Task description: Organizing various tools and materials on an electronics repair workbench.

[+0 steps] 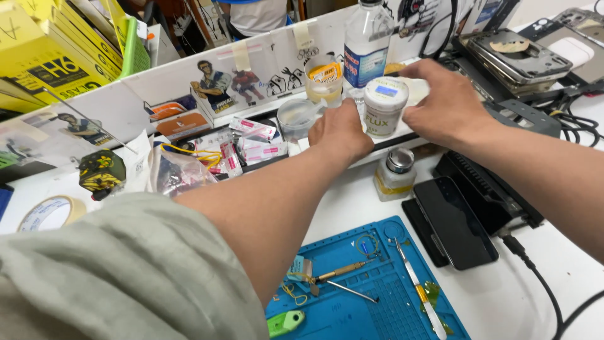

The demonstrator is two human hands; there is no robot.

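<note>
One small white jar, blue label patch on the lid, gripped by both hands: left hand wrapped round its side, right hand pinching the lid.

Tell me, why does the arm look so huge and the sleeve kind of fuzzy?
In the head view the sleeve sits right under the camera, so the wide lens stretches it and it goes soft; the left hand, right hand and white jar are sharper. Light is even, shadows faint, with slight glare on the phone.
</note>
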